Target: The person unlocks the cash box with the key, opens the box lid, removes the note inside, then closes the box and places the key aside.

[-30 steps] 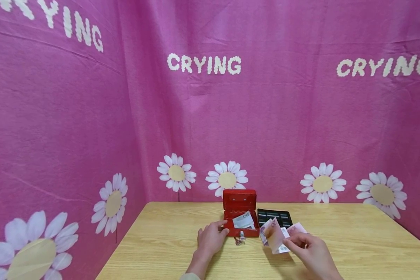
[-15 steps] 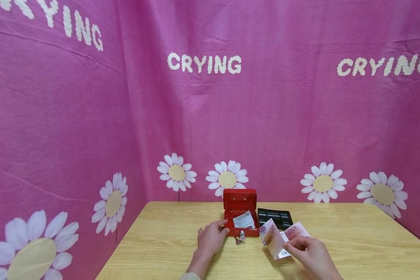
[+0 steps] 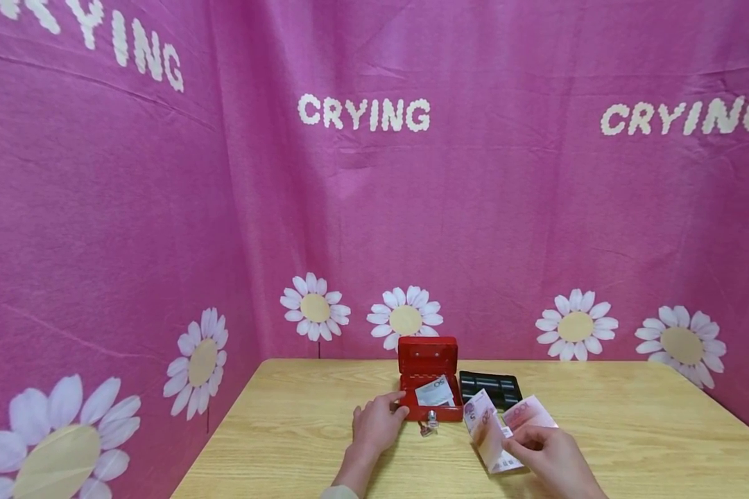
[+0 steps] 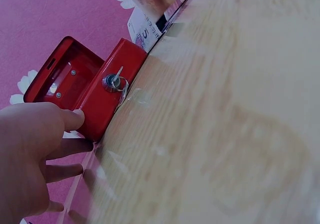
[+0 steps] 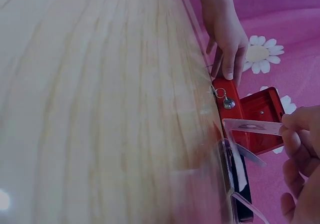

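A red metal cash box (image 3: pixel 449 414) stands on the table, lid raised, with a grey-green 50 banknote (image 3: pixel 433 394) inside. My left hand (image 3: pixel 374 423) rests against its left side, thumb and forefinger touching the near corner, other fingers extended. A key sits in the front lock (image 4: pixel 112 82), with a ring hanging from it. Thumb and forefinger of my right hand (image 3: pixel 552 454) pinch a folded pinkish 20 banknote (image 3: pixel 489 433); a 5 note shows behind it. A pink 100 note (image 3: pixel 527 412) fans out beyond that hand; whether it is held I cannot tell.
A black compartment tray (image 3: pixel 489 388) lies to the right of the cash box, partly covered by the notes. The wooden table (image 3: pixel 287 430) meets a pink daisy-print cloth (image 3: pixel 349 229) at its back and left.
The banknotes at my right hand have lowered and tilted toward the near edge, showing more of the 100 note. My left hand and the cash box have stayed put.
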The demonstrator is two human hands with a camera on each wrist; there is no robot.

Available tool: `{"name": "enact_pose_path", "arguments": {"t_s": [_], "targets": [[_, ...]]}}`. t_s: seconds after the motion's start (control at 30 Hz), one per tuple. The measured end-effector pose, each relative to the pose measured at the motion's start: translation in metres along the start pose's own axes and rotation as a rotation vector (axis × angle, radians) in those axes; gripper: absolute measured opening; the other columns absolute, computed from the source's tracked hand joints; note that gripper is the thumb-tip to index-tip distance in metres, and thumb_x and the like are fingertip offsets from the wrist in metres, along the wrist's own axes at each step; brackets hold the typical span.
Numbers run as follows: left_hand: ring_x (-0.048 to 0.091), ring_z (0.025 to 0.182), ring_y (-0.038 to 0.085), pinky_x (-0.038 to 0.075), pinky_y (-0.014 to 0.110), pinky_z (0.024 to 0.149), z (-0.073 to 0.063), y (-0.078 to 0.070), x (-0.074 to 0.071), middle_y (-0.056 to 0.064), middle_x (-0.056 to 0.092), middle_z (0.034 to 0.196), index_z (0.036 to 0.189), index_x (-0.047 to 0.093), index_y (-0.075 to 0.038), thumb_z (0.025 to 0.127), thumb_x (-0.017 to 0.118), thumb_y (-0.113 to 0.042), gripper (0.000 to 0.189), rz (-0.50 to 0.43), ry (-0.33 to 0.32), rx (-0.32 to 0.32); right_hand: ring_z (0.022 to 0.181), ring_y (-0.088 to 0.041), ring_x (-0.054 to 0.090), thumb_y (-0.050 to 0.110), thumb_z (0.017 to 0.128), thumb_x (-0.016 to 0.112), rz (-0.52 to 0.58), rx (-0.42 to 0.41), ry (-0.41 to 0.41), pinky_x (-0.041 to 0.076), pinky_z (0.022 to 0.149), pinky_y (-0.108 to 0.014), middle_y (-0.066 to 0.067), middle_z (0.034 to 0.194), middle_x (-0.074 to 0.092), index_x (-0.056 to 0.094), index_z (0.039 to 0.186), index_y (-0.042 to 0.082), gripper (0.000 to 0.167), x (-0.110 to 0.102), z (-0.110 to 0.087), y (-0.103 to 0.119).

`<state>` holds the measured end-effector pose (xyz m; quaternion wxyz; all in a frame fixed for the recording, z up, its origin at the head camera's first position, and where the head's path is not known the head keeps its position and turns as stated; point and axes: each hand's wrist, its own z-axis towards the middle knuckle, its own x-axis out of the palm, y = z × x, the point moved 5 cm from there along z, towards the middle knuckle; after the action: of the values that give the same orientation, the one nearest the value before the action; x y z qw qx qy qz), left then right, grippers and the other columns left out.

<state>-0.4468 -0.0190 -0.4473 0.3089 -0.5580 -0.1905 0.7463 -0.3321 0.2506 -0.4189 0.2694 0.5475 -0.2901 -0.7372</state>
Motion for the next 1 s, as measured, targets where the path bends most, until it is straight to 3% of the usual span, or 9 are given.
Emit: {"name": "enact_pose_path", "arguments": {"t_s": [0.2, 0.53, 1.0], "targets": [[0.069, 0.103, 0.031, 0.027, 0.071, 0.106, -0.0009, -0.0019, -0.0028, 0.001, 0.077, 0.106, 0.122, 0.072, -0.019, 0.092, 0.07, -0.024, 0.031, 0.011, -0.013, 0.021, 0.067, -0.002, 0.05, 0.023, 0.083, 0.078, -0.026, -0.023, 0.013, 0.041, 0.064, -0.019, 0.006, 0.072, 0.066, 0.072, 0.076, 0.014, 0.013, 0.0033, -0.0015, 0.0013], [0.069, 0.102, 0.031, 0.027, 0.072, 0.106, -0.0018, -0.0018, -0.0019, 0.002, 0.077, 0.104, 0.12, 0.073, -0.018, 0.091, 0.07, -0.024, 0.03, 0.012, -0.027, 0.024, 0.066, -0.007, 0.047, 0.028, 0.084, 0.077, -0.158, -0.024, 0.025, 0.037, 0.063, -0.022, 0.009, 0.069, 0.062, 0.069, 0.073, 0.018, 0.017, 0.0033, -0.0014, 0.0003], [0.068, 0.105, 0.03, 0.026, 0.071, 0.108, -0.0002, -0.0012, -0.0001, 0.001, 0.077, 0.106, 0.122, 0.072, -0.019, 0.092, 0.07, -0.025, 0.031, 0.006, 0.0, -0.009, 0.07, -0.013, 0.048, 0.039, 0.088, 0.072, -0.276, 0.049, 0.104, 0.033, 0.065, -0.029, 0.005, 0.067, 0.055, 0.071, 0.078, 0.017, 0.024, -0.0032, 0.0017, -0.0067]]}}
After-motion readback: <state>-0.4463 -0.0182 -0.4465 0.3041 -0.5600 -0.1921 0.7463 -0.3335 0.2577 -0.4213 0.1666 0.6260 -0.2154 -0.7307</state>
